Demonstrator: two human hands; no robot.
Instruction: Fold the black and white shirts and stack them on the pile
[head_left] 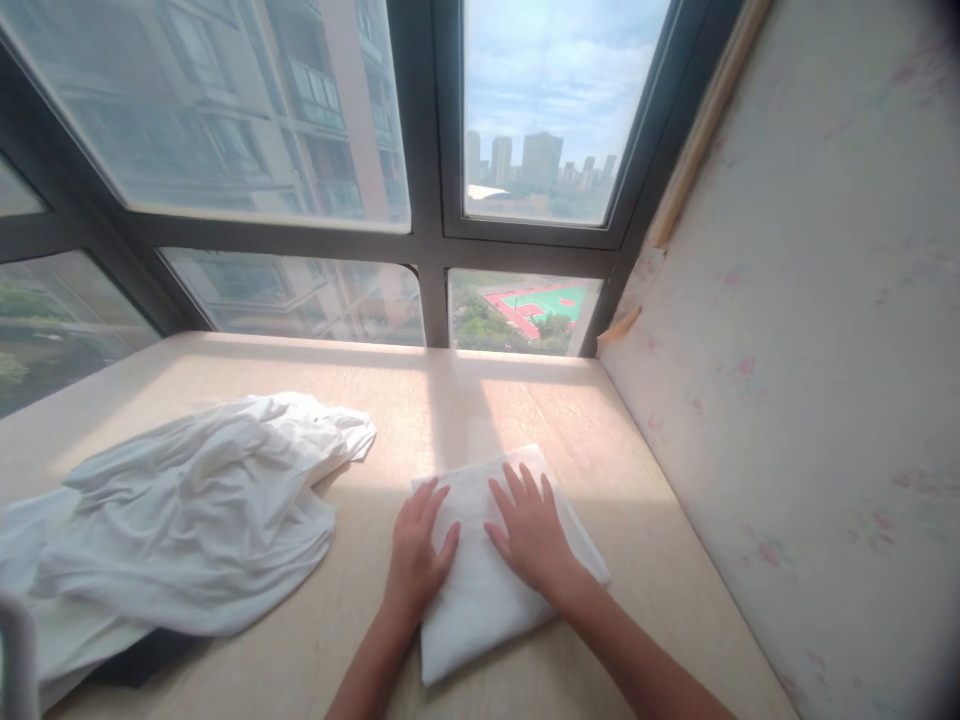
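Our 2 hands are open, fingers spread on the folded white cloth [480, 610]: the left hand [415, 558] over its 9 o'clock edge, the right hand [531, 532] toward 1 o'clock. The cloth lies on the wooden surface [652, 610], its near edge facing us at 6 o'clock. From it, we see a crumpled white heap [202, 500] at 9 to 10 o'clock, well apart, and the wall [810, 400] at 3 o'clock. Strips of wood give us room on both sides and toward the window [555, 110] at 12 o'clock.
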